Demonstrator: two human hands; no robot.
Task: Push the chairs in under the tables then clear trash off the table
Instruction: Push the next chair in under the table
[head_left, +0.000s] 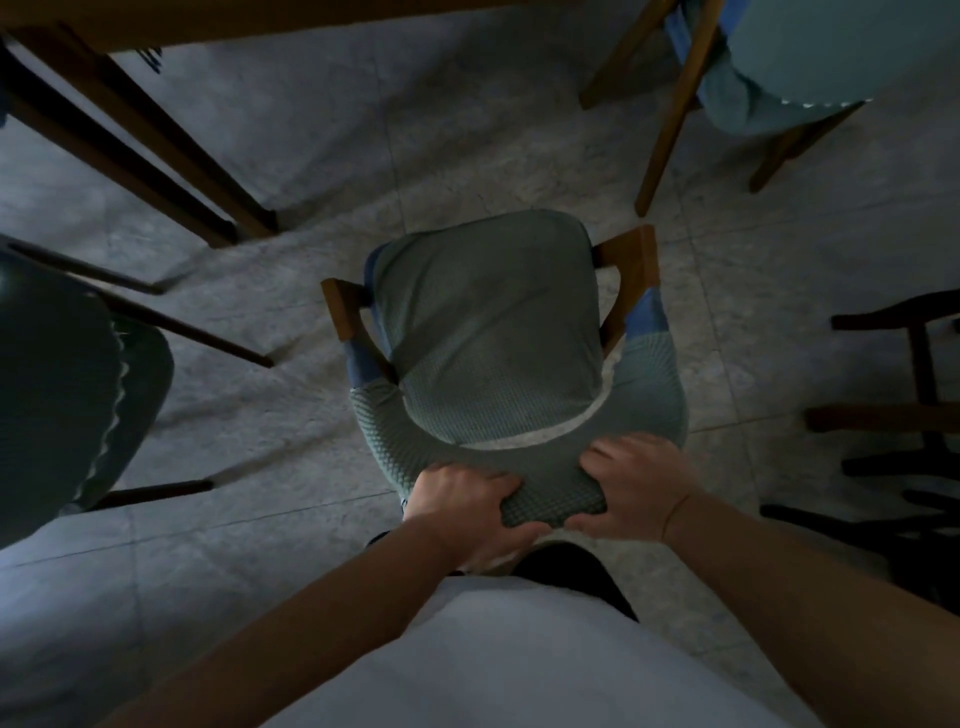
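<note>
Item: chair (493, 332), wooden frame, seat and backrest covered in grey-green textured fabric with blue patches showing at the arm joints. It is standing on the pale tiled floor (322, 145), seen from directly above, seat facing away from the person, well apart from the desk (208, 26) whose wooden edge is running along the top of the view. The chair is not sitting under the desk.

Left of the hands (462, 499): gripping the top of the covered backrest, fingers curling over the front, thumb wrapping the near side.

Right of the hands (634, 488): grasping the same backrest top just beside the left, fingers lying over the fabric, thumb underneath.

Second chair (78, 374): dark green cover with scalloped trim, standing at the left edge, dark legs slanting out.

Third chair (779, 62): light teal cover, wooden legs, at the upper right near the desk.

Dark wooden furniture (914, 415): showing at the right edge, kind unclear.

Desk legs (156, 156): slanting down at the upper left.
</note>
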